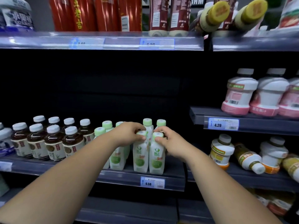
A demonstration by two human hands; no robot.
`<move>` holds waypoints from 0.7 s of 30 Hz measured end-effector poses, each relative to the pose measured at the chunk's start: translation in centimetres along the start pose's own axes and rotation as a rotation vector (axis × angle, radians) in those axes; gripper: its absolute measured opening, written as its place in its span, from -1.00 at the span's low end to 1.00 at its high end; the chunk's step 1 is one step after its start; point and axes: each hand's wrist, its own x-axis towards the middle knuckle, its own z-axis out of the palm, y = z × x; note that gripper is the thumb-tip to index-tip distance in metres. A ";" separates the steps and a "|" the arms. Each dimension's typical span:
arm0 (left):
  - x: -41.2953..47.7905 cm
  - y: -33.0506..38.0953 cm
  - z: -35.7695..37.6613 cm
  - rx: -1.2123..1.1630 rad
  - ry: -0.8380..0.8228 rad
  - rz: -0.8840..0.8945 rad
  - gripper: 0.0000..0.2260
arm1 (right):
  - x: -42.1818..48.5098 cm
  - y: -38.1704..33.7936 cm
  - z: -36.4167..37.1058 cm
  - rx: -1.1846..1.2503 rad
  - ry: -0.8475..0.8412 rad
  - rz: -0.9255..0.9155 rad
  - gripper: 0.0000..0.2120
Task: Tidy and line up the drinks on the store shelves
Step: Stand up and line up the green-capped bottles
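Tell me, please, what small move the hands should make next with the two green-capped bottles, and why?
Probably slide the pair left: left hand and right hand each grip a cap, the left bottle and right bottle stand upright, but a gap remains before the neighbouring row.

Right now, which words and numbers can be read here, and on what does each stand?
"6.50": lower white price tag under green-capped white bottles.
"4.20": right white price tag under pink-banded white bottles.
"ARM": cut-off dark sign at top.
Upper shelf tags, bottle labels: too blurred.
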 end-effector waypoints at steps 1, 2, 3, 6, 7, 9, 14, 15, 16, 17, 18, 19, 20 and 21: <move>0.2 0.0 -0.4 0.072 -0.021 0.021 -0.61 | 0.3 -0.1 0.1 -0.002 -0.017 0.010 -0.84; 0.4 0.0 -0.7 0.114 -0.038 0.033 -0.63 | 0.5 -0.2 0.1 -0.002 -0.031 0.016 -0.85; 0.5 -0.1 -0.9 0.124 -0.054 0.039 -0.63 | 0.5 -0.4 0.0 0.008 -0.044 0.017 -0.85; 1.0 -0.4 -1.4 0.164 -0.095 0.083 -0.61 | 0.7 -0.7 -0.1 0.078 -0.092 0.043 -0.87; 1.2 -0.3 -1.5 0.204 -0.115 0.101 -0.61 | 0.7 -0.7 -0.3 0.098 -0.112 0.056 -0.86; 1.6 0.1 -2.1 0.295 -0.168 0.134 -0.61 | 0.9 -0.5 -0.5 0.130 -0.141 0.061 -0.84; 3.8 0.2 -4.4 0.291 -0.320 0.208 -0.58 | 2.7 -1.3 -1.5 0.190 0.130 -0.037 -0.94; 4.5 0.0 -4.7 0.231 -0.288 0.214 -0.59 | 3.4 -1.4 -1.6 0.195 0.222 -0.060 -0.94; 5.4 -0.2 -4.9 0.168 -0.233 0.217 -0.61 | 4.3 -1.2 -1.6 0.185 0.290 -0.072 -0.90; 6.3 -0.6 -4.9 0.118 -0.173 0.223 -0.63 | 5.0 -1.1 -1.6 0.149 0.337 -0.068 -0.82; 7.2 -1.0 -4.8 0.080 -0.127 0.224 -0.63 | 5.7 -1.0 -1.5 0.103 0.364 -0.041 -0.74; 8.1 -1.4 -4.5 0.053 -0.109 0.222 -0.62 | 6.3 -0.8 -1.4 0.070 0.373 0.003 -0.66; 8.9 -1.8 -4.3 0.032 -0.116 0.216 -0.59 | 6.9 -0.6 -1.3 0.068 0.360 0.051 -0.61; 9.6 -2.3 -3.9 0.012 -0.145 0.206 -0.54 | 7.3 -0.4 -1.2 0.089 0.327 0.103 -0.58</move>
